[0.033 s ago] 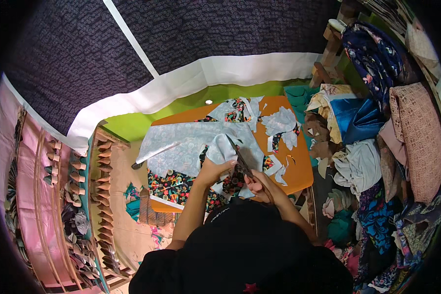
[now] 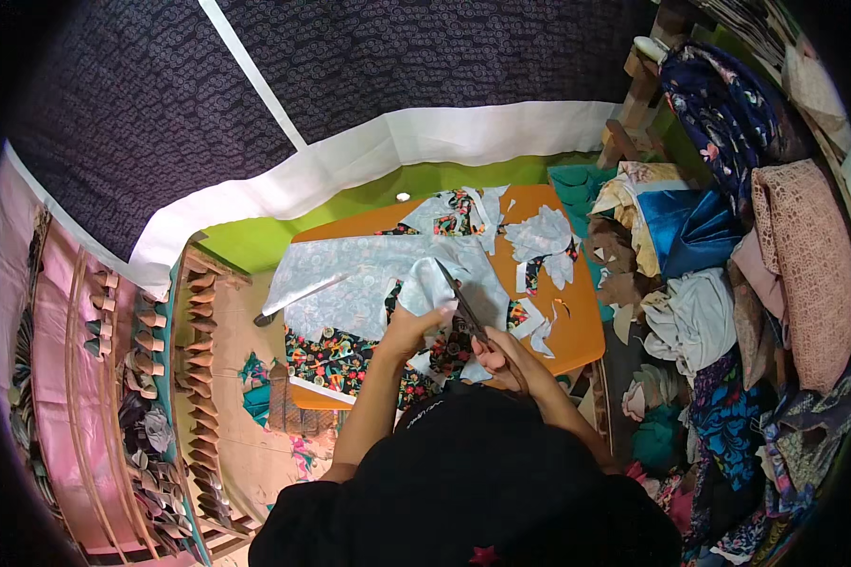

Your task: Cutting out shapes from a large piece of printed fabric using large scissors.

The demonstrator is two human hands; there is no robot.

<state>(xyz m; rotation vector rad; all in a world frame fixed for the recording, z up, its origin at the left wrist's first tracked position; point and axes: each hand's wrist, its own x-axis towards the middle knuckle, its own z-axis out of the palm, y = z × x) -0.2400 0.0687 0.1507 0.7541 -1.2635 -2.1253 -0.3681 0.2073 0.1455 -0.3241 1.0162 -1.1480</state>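
Note:
My right hand (image 2: 501, 357) is wrapped round the handles of dark scissors (image 2: 472, 310), whose blades point away toward the far left. Beside the blades, my left hand (image 2: 411, 331) pinches a piece of fabric (image 2: 425, 283) between thumb and fingers, its pale backing turned up. The blades lie along this piece's right edge. Under both hands spreads a large cloth (image 2: 350, 265), pale on its upturned side. Its black floral printed side (image 2: 336, 354) shows along the near edge. Part of the held piece and the scissor handles are hidden by my hands.
The orange table (image 2: 577, 321) bears fabric offcuts (image 2: 542, 236) at its right and far side. Heaped cloths (image 2: 690, 317) crowd the right. Racks of shoe-shaped pieces (image 2: 201, 369) stand left. A dark patterned curtain (image 2: 444, 66) with a white border hangs beyond the table.

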